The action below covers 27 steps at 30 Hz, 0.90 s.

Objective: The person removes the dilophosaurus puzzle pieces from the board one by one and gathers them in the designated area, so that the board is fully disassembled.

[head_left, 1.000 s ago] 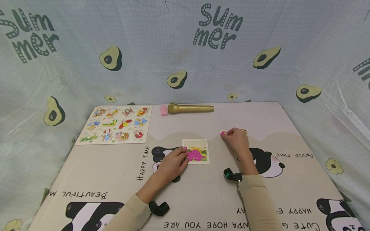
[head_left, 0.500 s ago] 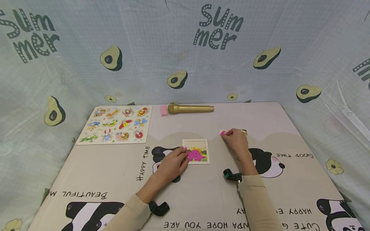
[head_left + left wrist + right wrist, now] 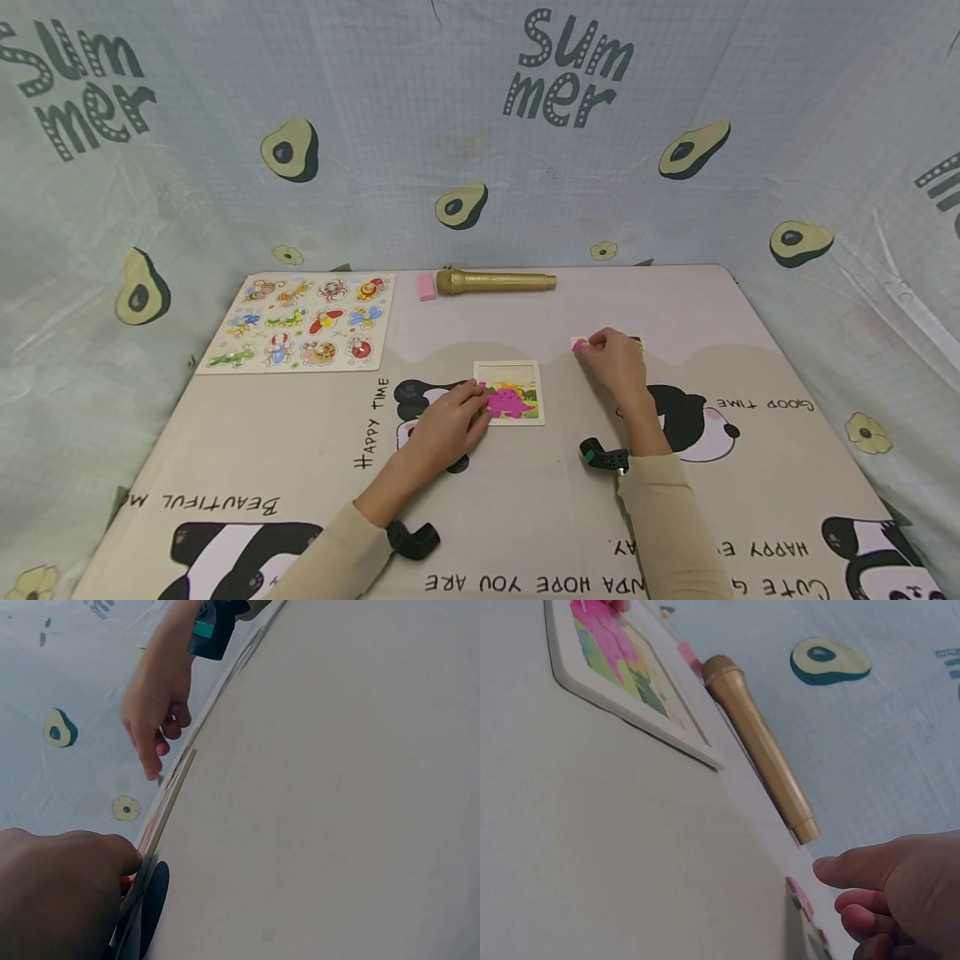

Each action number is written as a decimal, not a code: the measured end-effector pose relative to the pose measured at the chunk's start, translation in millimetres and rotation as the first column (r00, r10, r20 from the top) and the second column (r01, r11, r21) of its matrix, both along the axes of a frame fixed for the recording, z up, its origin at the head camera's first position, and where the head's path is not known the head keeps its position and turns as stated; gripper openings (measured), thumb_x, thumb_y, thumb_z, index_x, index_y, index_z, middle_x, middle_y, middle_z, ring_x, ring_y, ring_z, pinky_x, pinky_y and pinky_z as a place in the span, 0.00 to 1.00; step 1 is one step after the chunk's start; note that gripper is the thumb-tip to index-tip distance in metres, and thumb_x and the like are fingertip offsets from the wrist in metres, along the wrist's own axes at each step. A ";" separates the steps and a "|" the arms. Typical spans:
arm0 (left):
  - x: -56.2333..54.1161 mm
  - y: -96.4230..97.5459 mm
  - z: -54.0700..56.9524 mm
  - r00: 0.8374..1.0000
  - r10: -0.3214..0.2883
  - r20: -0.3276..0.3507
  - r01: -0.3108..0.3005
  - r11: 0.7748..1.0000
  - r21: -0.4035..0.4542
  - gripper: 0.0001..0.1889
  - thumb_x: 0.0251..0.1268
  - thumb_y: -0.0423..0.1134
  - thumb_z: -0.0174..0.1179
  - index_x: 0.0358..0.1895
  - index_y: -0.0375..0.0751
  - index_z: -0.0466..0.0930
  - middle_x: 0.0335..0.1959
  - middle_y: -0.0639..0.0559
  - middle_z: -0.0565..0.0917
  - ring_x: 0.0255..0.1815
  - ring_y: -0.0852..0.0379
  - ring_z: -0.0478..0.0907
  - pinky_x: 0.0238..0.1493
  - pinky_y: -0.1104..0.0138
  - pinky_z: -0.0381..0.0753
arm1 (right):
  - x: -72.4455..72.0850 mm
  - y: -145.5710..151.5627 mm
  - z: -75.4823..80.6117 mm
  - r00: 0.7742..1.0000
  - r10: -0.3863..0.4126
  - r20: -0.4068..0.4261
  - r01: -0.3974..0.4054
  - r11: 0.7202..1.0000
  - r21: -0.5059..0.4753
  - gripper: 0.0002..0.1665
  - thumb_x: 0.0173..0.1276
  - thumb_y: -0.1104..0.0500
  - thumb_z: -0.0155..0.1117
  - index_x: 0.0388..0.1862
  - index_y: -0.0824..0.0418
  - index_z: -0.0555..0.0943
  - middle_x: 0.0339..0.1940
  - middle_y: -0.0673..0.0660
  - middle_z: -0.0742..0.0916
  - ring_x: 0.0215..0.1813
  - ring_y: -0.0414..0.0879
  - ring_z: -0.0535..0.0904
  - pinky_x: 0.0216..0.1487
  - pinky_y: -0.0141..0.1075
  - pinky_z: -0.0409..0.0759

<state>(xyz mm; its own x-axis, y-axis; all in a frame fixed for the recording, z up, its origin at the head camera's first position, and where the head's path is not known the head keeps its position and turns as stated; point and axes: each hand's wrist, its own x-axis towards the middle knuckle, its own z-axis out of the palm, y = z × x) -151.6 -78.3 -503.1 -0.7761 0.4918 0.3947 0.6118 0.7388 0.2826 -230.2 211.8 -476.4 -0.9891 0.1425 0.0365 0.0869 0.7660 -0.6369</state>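
Observation:
A small square dinosaur puzzle board (image 3: 507, 374) lies mid-table, its lower part showing a pink dinosaur and its upper part bare wood. My left hand (image 3: 448, 423) rests on its left edge, fingertips over the picture. To the right, my right hand (image 3: 617, 365) is low over small puzzle pieces, its fingertips at a pink-printed piece (image 3: 577, 342). From the right wrist, the thumb (image 3: 847, 868) stretches out just above that flat piece (image 3: 799, 895), with the other fingers loosely bent. Another piece (image 3: 823, 939) lies beside it, mostly hidden by the hand in the head view.
At the back stand out a gold microphone (image 3: 498, 282) lying on its side and a pink block (image 3: 426, 287). A flat board of colourful insect pictures (image 3: 255, 350) occupies the back left. A printed cloth wall (image 3: 375, 200) rises behind the table.

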 end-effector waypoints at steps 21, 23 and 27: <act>-0.8 -1.2 -0.2 1.000 -0.021 -0.022 0.021 1.000 -0.001 0.17 0.69 0.41 0.62 0.57 0.40 0.84 0.54 0.44 0.84 0.56 0.48 0.83 0.59 0.58 0.83 | -0.1 -18.1 11.0 0.983 0.180 -0.043 -0.182 0.983 -0.035 0.20 0.71 0.53 0.64 0.53 0.67 0.81 0.42 0.62 0.85 0.44 0.53 0.80 0.43 0.40 0.79; -1.8 -0.9 -0.7 0.997 -0.048 -0.055 0.047 0.999 -0.012 0.15 0.69 0.41 0.62 0.55 0.42 0.85 0.49 0.45 0.82 0.49 0.50 0.82 0.54 0.60 0.83 | 0.2 -20.0 12.4 0.981 0.189 -0.031 -0.191 0.981 -0.041 0.20 0.71 0.52 0.65 0.53 0.66 0.80 0.42 0.61 0.85 0.43 0.52 0.80 0.41 0.38 0.79; -4.0 -0.2 -2.4 0.991 -0.086 -0.106 0.081 0.995 -0.050 0.12 0.69 0.39 0.61 0.53 0.46 0.86 0.41 0.47 0.78 0.40 0.53 0.75 0.45 0.61 0.78 | 1.3 -24.8 16.3 0.976 0.215 -0.017 -0.216 0.975 -0.057 0.20 0.71 0.52 0.65 0.54 0.65 0.80 0.42 0.61 0.85 0.43 0.51 0.79 0.40 0.35 0.78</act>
